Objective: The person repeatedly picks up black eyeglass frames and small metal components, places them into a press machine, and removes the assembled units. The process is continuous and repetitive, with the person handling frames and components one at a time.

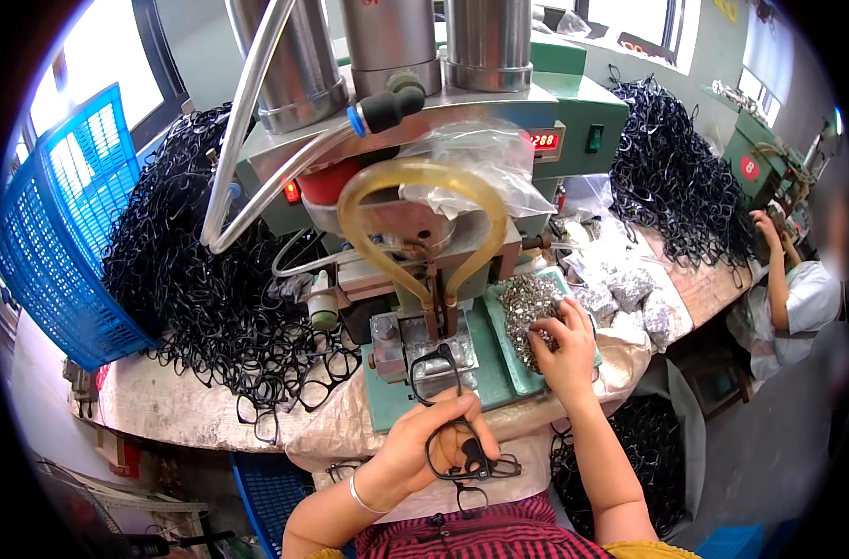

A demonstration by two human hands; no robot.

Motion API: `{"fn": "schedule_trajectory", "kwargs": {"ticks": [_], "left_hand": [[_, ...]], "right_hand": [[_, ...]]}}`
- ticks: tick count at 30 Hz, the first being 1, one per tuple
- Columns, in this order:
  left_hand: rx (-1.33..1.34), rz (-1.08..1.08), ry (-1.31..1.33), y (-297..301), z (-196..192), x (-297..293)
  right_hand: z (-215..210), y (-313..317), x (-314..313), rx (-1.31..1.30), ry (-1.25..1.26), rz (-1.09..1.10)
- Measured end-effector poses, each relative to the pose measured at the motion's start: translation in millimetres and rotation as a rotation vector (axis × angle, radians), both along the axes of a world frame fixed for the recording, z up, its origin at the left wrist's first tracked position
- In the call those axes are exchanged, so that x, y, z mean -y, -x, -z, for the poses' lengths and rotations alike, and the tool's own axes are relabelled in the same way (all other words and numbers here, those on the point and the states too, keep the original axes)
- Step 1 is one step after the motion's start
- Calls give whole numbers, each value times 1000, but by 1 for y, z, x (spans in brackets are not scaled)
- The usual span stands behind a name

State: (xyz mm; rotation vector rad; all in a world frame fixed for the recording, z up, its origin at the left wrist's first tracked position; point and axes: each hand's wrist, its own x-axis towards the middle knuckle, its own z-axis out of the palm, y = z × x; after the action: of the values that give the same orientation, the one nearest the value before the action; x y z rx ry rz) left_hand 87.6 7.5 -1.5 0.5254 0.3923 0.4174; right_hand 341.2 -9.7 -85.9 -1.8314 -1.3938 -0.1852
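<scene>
My left hand grips a black eyeglass frame. One rim of it reaches up to the metal fixture below the copper-coloured tips of a bench machine; the other rim is by my fingers. To the right, my right hand is over a green tray heaped with small metal parts. Its thumb and fingers are bent together at the pile; whatever lies between them is too small to make out. More black frames rest on my lap, below the left hand.
A green machine with steel cylinders and a yellowish hose towers ahead. Heaps of black frames flank it. A blue basket leans at left. Clear bags of metal parts lie right. Another person works far right.
</scene>
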Motion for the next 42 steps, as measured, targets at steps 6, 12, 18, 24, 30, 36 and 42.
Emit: {"fn": "schedule_trajectory", "kwargs": {"ticks": [6, 12, 18, 24, 30, 36, 42], "left_hand": [[-38, -10, -64, 0, -1, 1], [-86, 43, -262, 36, 44, 13], [-804, -980, -969, 111, -16, 34], [-1276, -1204, -1760, 117, -38, -33], [-1838, -727, -1755, 104, 103, -79], [-1479, -1125, -1323, 115, 114, -74], [-1354, -1158, -1250, 118, 106, -78]], "right_hand": [[-10, 14, -14, 263, -28, -224], [-5, -5, -30, 278, -33, -122], [-8, -3, 4, -62, -172, 65], [-12, 1, -19, -32, -192, -62], [-22, 14, -3, -169, -117, 5], [-7, -12, 50, -256, -159, 86], [-14, 4, 9, 241, 15, -3]]}}
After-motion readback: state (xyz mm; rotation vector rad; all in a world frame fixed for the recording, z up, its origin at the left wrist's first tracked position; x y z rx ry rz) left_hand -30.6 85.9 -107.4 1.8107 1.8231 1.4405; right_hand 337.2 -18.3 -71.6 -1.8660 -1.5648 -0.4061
